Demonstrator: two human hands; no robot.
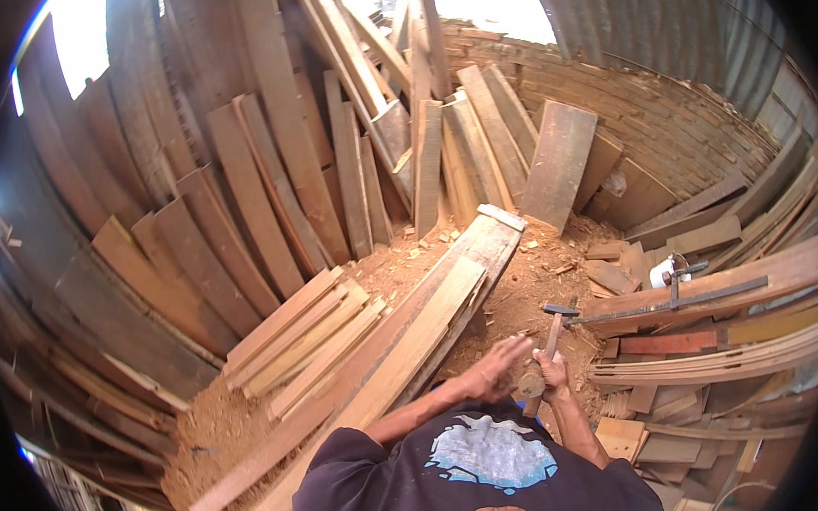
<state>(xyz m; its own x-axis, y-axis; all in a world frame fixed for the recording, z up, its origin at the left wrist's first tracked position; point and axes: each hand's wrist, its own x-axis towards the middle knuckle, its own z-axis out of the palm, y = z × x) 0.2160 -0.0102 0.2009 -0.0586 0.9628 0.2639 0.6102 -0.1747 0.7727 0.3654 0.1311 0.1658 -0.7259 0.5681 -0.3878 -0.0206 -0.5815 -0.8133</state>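
My right hand (554, 367) is closed around the wooden handle of a hammer (554, 332). The hammer's dark metal head (561, 311) points up and away from me, above the sawdust floor. My left hand (496, 360) is just left of it, fingers stretched out and close together, with the palm beside the thick lower end of the handle (530, 385). Whether the left hand touches the handle I cannot tell. Both forearms come out of my dark shirt (472, 472) at the bottom of the view.
Long pale planks (424, 321) lie slanted on the sawdust floor (527, 289), next to a stack of short boards (303, 342). Boards lean on the walls all round. On the timber pile (700, 345) at the right rest a metal square (679, 300) and a white container (662, 272).
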